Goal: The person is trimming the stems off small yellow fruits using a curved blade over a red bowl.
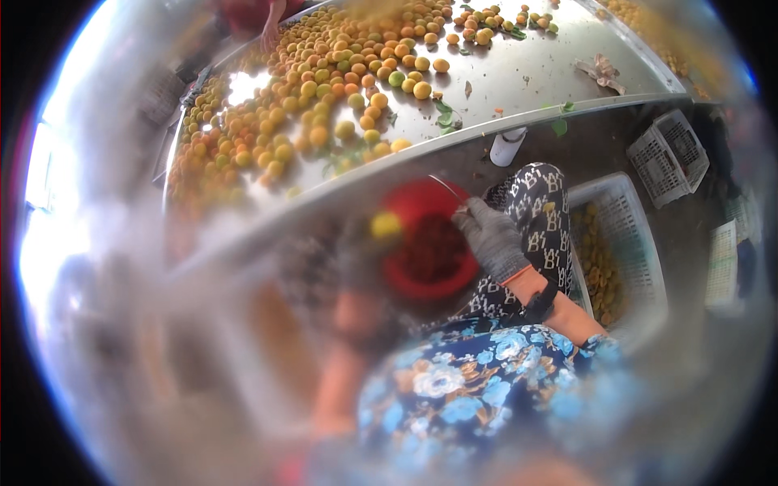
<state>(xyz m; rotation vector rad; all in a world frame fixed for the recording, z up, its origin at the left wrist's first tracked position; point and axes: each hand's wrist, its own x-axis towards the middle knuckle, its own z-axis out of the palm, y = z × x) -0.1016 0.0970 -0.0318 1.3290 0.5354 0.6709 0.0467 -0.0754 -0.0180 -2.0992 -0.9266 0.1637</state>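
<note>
Head view: at the center of the frame, the right hand (490,235), in a gray knitted glove, closes narrowly on a thin metal tool (447,188), whose free end points to the upper left, over the far part of a red tub (425,199). The tub's interior is dark reddish brown; its contents are too blurred to identify. Left of center, a round yellow fruit (386,225) overlaps the tub's left rim, just beside the left hand (356,251); that hand is heavily blurred, and how far its fingers are closed cannot be told. Across the upper left and upper center, yellow, orange and greenish apricot-like fruits (348,65) cover much of a metal-topped table (519,89), with green leaves (447,116) near its front edge. At the upper left, another person's hand (270,36) reaches to the fruits. Below the table edge, right of center, stands a white cylindrical container (508,147). Right of the patterned trousers (547,235), a pale plastic crate (644,235) holds brownish-green pieces (598,275); a second, slatted crate (668,158) stands at the upper right. A blue floral garment (458,373) fills the lower center.
</note>
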